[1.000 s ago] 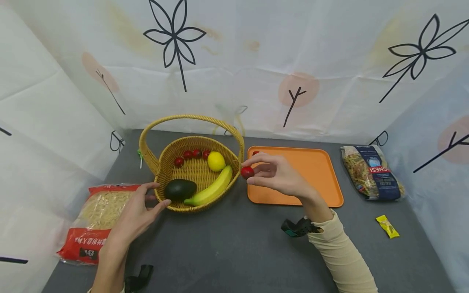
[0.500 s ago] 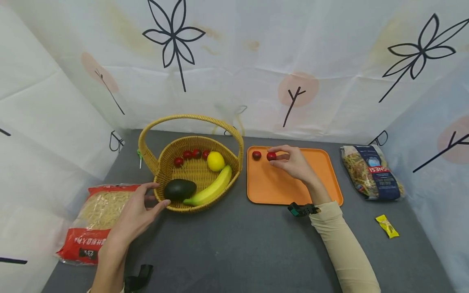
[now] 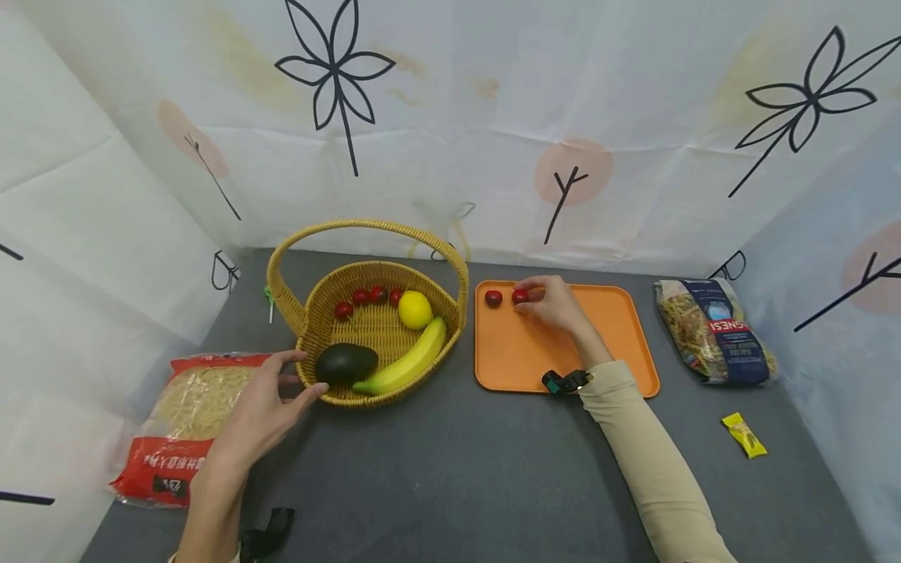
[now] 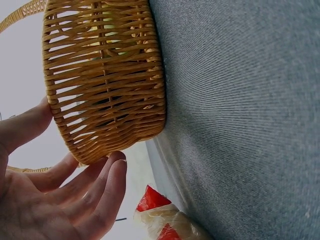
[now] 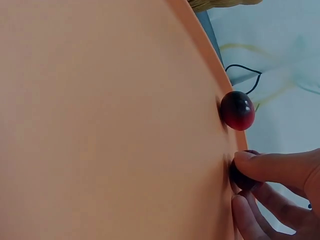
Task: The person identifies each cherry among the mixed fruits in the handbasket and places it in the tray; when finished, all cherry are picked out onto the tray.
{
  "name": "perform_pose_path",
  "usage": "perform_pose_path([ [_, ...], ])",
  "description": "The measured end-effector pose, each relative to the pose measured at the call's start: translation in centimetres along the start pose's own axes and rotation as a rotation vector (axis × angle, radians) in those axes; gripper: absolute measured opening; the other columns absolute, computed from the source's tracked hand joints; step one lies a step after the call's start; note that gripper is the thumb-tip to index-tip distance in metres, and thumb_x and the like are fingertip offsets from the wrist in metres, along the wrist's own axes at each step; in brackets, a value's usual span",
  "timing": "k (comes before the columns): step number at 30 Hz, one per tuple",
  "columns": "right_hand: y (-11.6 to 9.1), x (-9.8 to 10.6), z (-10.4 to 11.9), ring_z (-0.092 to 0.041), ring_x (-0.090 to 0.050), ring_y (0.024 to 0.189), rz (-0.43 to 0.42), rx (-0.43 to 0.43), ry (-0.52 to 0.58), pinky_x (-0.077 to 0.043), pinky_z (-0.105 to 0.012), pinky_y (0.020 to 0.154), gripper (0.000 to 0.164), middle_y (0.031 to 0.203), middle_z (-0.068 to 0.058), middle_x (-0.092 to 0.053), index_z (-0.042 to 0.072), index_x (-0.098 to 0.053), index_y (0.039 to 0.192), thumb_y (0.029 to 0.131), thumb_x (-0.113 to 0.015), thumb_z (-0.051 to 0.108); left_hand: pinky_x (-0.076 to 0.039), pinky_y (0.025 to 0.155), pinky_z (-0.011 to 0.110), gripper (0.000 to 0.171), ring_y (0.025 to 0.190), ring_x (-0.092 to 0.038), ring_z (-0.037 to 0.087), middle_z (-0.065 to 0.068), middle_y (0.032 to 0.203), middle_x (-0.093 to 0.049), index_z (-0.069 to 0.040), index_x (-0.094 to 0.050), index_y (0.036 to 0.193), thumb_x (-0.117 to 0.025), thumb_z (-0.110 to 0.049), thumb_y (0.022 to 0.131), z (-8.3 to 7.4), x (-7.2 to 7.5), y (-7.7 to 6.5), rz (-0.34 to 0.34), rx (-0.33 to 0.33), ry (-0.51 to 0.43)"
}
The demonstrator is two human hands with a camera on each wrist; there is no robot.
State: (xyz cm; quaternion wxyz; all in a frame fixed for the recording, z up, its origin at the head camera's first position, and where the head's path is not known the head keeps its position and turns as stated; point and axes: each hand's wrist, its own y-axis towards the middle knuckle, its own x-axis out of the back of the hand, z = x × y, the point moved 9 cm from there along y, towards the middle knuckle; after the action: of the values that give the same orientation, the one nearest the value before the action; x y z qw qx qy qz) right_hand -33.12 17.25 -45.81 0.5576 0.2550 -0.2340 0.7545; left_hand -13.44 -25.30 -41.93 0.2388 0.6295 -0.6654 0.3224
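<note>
My right hand pinches a dark red cherry between thumb and fingertips at the far side of the orange tray. Close on its left lies another cherry, untouched. At the left, my left hand rests against the wicker basket. Its thumb touches the rim and its relaxed fingers touch the outer wall. Inside the basket are several cherries, a yellow lemon-like fruit, a banana and a dark avocado.
A red-and-clear pasta bag lies left of the basket, partly behind my left hand. To the tray's right lie a blue-labelled pasta bag and a small yellow packet. A lollipop lies behind the basket's left side.
My right hand has carried the cherry from beside the basket's right rim rightward and back, then down to the tray's far side. The left hand and basket have stayed put.
</note>
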Motion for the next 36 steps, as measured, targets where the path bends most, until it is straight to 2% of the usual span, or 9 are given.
perform_pose_path([
  [5,0.1,-0.1,-0.1,-0.043,-0.074,0.124,0.003,0.006,0.023,-0.062,-0.033,0.089,0.039,0.132,-0.028,-0.074,0.000,-0.071,0.136,0.097,-0.079,0.004,-0.060,0.097,0.063,0.074,0.130,-0.065,0.053,0.035,0.156,-0.049,0.004,-0.044,0.156,-0.077,-0.036,0.103,0.0,0.1,0.1,0.000,-0.007,0.001],
  [7,0.0,-0.1,-0.1,-0.044,-0.074,0.125,0.009,0.007,0.042,-0.062,-0.033,0.089,0.041,0.133,-0.028,-0.073,0.000,-0.070,0.137,0.097,-0.079,0.004,-0.059,0.099,0.064,0.074,0.130,-0.064,0.053,0.035,0.156,-0.049,0.004,-0.044,0.155,-0.077,-0.036,0.103,0.0,0.1,0.1,-0.002,-0.008,0.009],
  [10,-0.2,0.2,-0.1,-0.045,-0.072,0.128,0.017,0.005,0.070,-0.063,-0.044,0.096,0.043,0.135,-0.029,-0.072,0.000,-0.069,0.140,0.098,-0.079,0.003,-0.059,0.100,0.065,0.074,0.131,-0.064,0.053,0.035,0.156,-0.049,0.004,-0.044,0.155,-0.078,-0.036,0.102,0.0,0.1,0.1,-0.001,-0.007,0.011],
  [14,-1.0,0.7,0.2,-0.048,-0.068,0.133,0.008,0.011,0.074,-0.058,-0.059,0.109,0.043,0.143,-0.028,-0.068,0.001,-0.068,0.141,0.099,-0.077,0.004,-0.060,0.099,0.064,0.075,0.130,-0.065,0.052,0.035,0.156,-0.049,0.004,-0.044,0.155,-0.078,-0.036,0.102,0.1,0.1,0.1,0.002,-0.005,0.010],
  [17,-1.7,1.0,0.9,-0.050,-0.065,0.136,0.002,0.023,0.075,-0.056,-0.062,0.111,0.043,0.147,-0.027,-0.066,0.000,-0.067,0.142,0.100,-0.077,0.007,-0.061,0.097,0.062,0.075,0.129,-0.066,0.051,0.034,0.155,-0.049,0.003,-0.044,0.156,-0.078,-0.037,0.102,0.1,0.0,0.2,0.005,-0.002,0.007],
  [22,-3.0,1.2,3.2,-0.049,-0.067,0.132,0.004,0.073,0.118,-0.057,-0.062,0.109,0.045,0.143,-0.025,-0.069,0.000,-0.067,0.141,0.100,-0.079,0.010,-0.062,0.096,0.061,0.075,0.129,-0.066,0.051,0.035,0.156,-0.049,0.003,-0.043,0.156,-0.078,-0.037,0.102,0.2,0.0,0.2,0.005,0.000,0.000],
  [25,-4.0,1.2,4.9,-0.045,-0.070,0.128,0.008,0.117,0.162,-0.061,-0.055,0.105,0.044,0.140,-0.025,-0.070,0.000,-0.068,0.139,0.099,-0.080,0.012,-0.060,0.099,0.063,0.075,0.130,-0.065,0.052,0.035,0.156,-0.048,0.003,-0.044,0.156,-0.078,-0.036,0.102,0.2,0.1,0.1,0.001,0.002,0.005],
  [31,-6.6,1.4,8.7,-0.035,-0.070,0.121,0.011,0.217,0.309,-0.062,-0.025,0.099,0.038,0.137,-0.021,-0.071,0.003,-0.071,0.133,0.097,-0.081,0.010,-0.059,0.099,0.064,0.074,0.131,-0.065,0.052,0.035,0.156,-0.049,0.003,-0.044,0.156,-0.078,-0.036,0.102,0.2,0.1,0.0,-0.003,0.002,0.005],
  [36,-9.1,1.0,12.6,-0.023,-0.073,0.114,0.035,0.336,0.407,-0.063,-0.028,0.098,0.034,0.131,-0.021,-0.072,0.003,-0.073,0.129,0.095,-0.081,0.002,-0.061,0.097,0.062,0.073,0.129,-0.066,0.051,0.034,0.156,-0.049,0.003,-0.045,0.155,-0.078,-0.035,0.102,0.0,0.1,0.0,-0.001,-0.008,0.001],
])
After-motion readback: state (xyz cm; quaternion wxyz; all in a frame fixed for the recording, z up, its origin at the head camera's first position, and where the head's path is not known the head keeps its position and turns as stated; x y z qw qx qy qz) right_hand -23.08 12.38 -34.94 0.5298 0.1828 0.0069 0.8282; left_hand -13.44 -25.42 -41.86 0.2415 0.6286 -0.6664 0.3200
